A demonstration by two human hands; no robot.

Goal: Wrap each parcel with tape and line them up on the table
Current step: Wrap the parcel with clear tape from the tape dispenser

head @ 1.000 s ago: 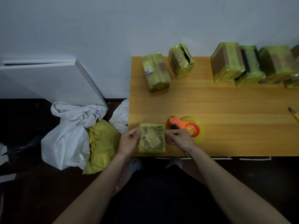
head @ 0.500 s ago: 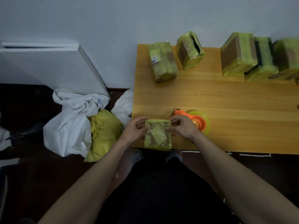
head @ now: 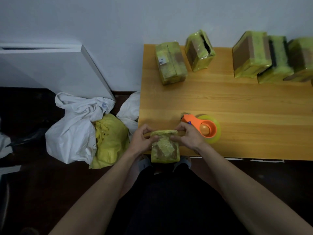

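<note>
Both hands are on the job: left hand (head: 141, 139) and right hand (head: 189, 137) pinch the upper corners of the parcel (head: 164, 146), fingers curled round its top edge, one each side. It hangs tipped over the near edge of the table (head: 237, 102), lower half out past the wood, which looks like a way to turn it and check or press the wrap all round. Tape dispenser (head: 204, 128) sits just beside the right hand, close enough to grab for another pass. Along the far edge, by the wall, five wrapped parcels (head: 171, 62) stand in a loose row, so this one likely joins them on the left when done.

And the look of it: small and flat, covered in glossy yellow-green tape, brown showing through on the near face under wrinkled, criss-crossed strips. Top edge looks folded over and a bit rumpled.
</note>
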